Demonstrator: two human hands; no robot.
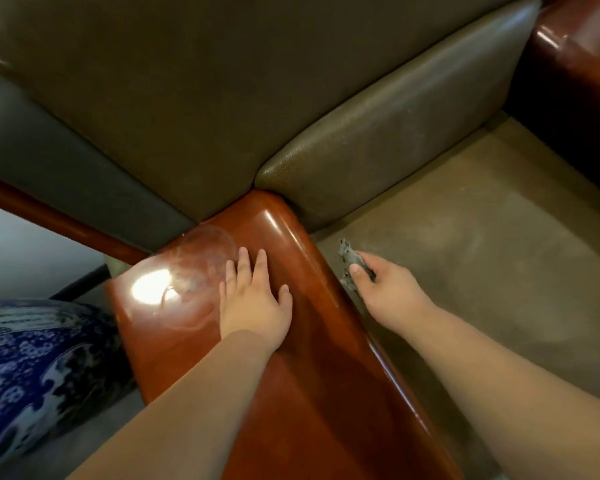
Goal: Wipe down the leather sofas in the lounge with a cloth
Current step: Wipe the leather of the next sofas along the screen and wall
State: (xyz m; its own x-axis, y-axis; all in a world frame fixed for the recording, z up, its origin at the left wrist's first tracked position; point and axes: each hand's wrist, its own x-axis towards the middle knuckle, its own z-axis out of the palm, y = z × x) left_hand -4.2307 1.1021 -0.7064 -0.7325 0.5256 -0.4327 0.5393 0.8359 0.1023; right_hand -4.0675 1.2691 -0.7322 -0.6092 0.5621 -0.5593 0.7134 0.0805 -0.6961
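Note:
The sofa has olive-green leather cushions: a big back cushion (194, 98), a smaller one (395, 119) to the right, and a dull seat (482, 237). A glossy red-brown wooden armrest (309, 358) runs from the bottom centre up to the cushions. My left hand (253, 299) rests flat on the armrest with straight fingers. My right hand (385, 289) grips a small grey cloth (349, 258), bunched in the gap between the armrest's right edge and the seat. Most of the cloth is hidden in my fingers.
A blue-and-white patterned ceramic vase (25, 368) stands at the lower left beside the armrest. A second red-brown armrest (575, 46) shows at the top right. A bright light reflection and faint wipe marks lie on the armrest's far end (174, 282).

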